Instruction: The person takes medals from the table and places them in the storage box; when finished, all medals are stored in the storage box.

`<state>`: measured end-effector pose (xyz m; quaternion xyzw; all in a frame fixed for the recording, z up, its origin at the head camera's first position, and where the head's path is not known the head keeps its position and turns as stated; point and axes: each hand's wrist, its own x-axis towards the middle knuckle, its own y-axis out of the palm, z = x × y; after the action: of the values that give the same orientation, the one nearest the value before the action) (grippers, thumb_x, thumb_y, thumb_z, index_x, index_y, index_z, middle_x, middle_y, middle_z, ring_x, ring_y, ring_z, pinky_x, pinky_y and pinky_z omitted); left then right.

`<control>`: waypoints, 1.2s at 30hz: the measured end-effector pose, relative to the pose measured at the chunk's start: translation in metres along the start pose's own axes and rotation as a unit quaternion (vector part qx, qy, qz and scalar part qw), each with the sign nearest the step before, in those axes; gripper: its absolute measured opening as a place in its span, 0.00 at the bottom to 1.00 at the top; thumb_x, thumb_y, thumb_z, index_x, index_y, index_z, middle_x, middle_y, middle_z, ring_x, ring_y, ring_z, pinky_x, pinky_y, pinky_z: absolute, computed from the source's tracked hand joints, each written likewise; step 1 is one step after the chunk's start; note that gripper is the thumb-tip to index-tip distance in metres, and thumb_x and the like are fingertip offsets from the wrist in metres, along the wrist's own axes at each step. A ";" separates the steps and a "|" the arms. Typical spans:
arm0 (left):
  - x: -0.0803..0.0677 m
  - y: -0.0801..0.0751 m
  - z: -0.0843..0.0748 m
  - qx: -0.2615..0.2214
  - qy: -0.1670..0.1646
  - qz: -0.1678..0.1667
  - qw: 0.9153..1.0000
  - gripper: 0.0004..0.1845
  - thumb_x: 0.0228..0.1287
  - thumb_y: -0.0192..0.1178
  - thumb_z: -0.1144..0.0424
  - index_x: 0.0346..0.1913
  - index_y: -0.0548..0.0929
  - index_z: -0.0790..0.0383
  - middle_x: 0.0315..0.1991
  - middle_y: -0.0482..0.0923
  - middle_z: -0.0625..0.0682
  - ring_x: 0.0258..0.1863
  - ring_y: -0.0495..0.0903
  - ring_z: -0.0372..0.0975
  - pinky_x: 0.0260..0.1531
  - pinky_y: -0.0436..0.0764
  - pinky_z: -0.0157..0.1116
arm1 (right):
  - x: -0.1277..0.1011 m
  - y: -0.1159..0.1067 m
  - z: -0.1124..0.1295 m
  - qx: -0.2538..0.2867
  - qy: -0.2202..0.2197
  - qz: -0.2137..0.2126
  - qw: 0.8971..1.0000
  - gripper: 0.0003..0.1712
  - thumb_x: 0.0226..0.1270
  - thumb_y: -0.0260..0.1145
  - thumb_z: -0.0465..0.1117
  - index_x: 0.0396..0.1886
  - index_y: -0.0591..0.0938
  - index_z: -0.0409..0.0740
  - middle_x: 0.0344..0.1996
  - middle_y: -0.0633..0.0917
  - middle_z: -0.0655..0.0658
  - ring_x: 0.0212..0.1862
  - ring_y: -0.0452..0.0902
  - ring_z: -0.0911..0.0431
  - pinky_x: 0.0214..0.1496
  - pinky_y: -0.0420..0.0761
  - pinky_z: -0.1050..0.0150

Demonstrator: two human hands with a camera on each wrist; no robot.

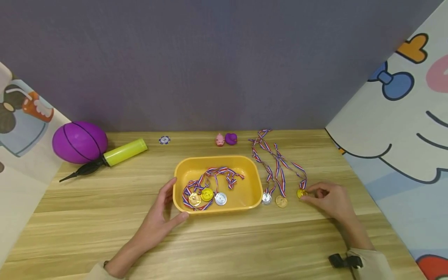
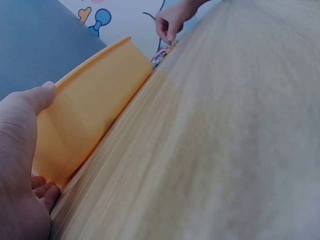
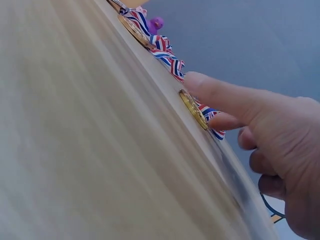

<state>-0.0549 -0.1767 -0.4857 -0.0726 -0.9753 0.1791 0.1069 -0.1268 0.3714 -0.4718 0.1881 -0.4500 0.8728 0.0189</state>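
My left hand (image 1: 157, 219) holds the left end of a yellow plastic tray (image 1: 245, 163), its thumb at the near corner and its fingers along the left wall. Inside lie a gold medal (image 1: 207, 194), a paler gold one (image 1: 194, 199) and a silver one (image 1: 220, 199), on tangled striped ribbons. My right hand (image 1: 330, 198) pinches at a gold medal (image 3: 192, 110) low at the table, thumb and index finger at its edge. To its left lie a bronze-gold medal (image 1: 281, 201) and a silver medal (image 1: 266, 198), their ribbons (image 1: 278, 167) stretching toward the wall.
A purple ball (image 1: 79, 142) and a yellow-green hand pump (image 1: 126, 152) sit at the far left. Along the back are a poker chip (image 1: 164, 140), a pink pig toy (image 1: 219, 140) and a purple duck (image 1: 231, 139). A grey wall (image 1: 210, 70) bounds the table (image 1: 224, 245).
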 end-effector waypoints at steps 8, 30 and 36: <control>0.000 0.000 0.000 -0.001 0.002 -0.001 1.000 0.56 0.70 0.78 0.62 0.91 0.53 0.45 0.80 0.69 0.62 0.76 0.71 0.58 0.75 0.60 0.19 | 0.002 0.001 -0.004 -0.028 -0.021 0.018 0.999 0.17 0.52 0.92 0.40 0.41 0.96 0.46 0.18 0.76 0.60 0.22 0.66 0.68 0.23 0.69 0.72; 0.000 0.000 -0.001 -0.005 -0.008 0.001 1.000 0.55 0.70 0.78 0.61 0.91 0.53 0.43 0.81 0.68 0.62 0.77 0.70 0.58 0.75 0.59 0.19 | 0.006 0.003 0.000 -0.014 0.040 0.019 0.999 0.17 0.64 0.86 0.39 0.51 0.95 0.41 0.17 0.74 0.57 0.21 0.64 0.66 0.24 0.67 0.68; 0.001 0.000 -0.001 -0.007 -0.008 0.003 1.000 0.55 0.71 0.78 0.61 0.91 0.53 0.43 0.81 0.68 0.61 0.77 0.70 0.58 0.75 0.59 0.19 | 0.005 0.006 -0.001 0.004 0.056 -0.023 0.998 0.14 0.61 0.86 0.36 0.46 0.95 0.38 0.14 0.73 0.57 0.19 0.62 0.67 0.21 0.64 0.69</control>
<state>-0.0552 -0.1758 -0.4848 -0.0750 -0.9772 0.1729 0.0980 -0.1332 0.3675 -0.4755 0.1498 -0.4400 0.8831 0.0635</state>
